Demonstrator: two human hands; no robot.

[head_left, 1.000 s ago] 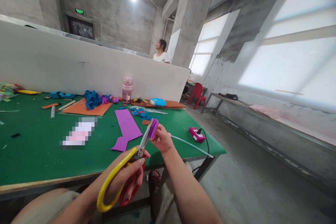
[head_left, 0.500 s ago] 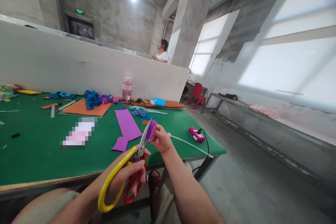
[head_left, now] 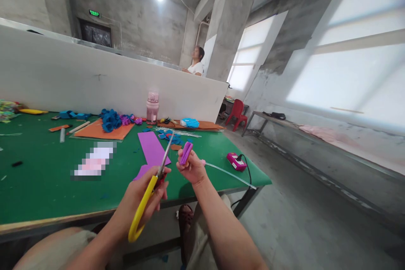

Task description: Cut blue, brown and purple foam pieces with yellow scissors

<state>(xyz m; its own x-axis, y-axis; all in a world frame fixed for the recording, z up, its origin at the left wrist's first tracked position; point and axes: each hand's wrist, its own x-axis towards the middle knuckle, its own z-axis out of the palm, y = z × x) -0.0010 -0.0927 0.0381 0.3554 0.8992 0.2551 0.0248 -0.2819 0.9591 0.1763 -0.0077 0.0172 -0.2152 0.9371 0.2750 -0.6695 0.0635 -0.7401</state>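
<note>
My left hand (head_left: 139, 192) is closed around a pair of scissors with a yellow handle (head_left: 141, 211); the blades point up and away, apart from my other hand. The red handle is mostly hidden behind my fingers. Between the fingertips of my right hand (head_left: 193, 170) is a folded purple foam strip (head_left: 186, 152), its layers pinched together. A flat purple sheet (head_left: 152, 147) lies on the table just beyond the scissors. A smaller purple piece (head_left: 141, 171) touches its near end, partly covered by my left hand.
On the green table (head_left: 95, 196) are an orange sheet (head_left: 101, 131) with blue curled strips (head_left: 110, 120), blue scraps (head_left: 169, 136), a pink bottle (head_left: 152, 107) and a magenta power socket (head_left: 236, 161). A white partition (head_left: 79, 80) backs the table; a person (head_left: 196, 61) is beyond it.
The scissors have come away from the purple foam strip, moving left and turning more edge-on. The strip has tilted in my right hand and now shows its folded loop.
</note>
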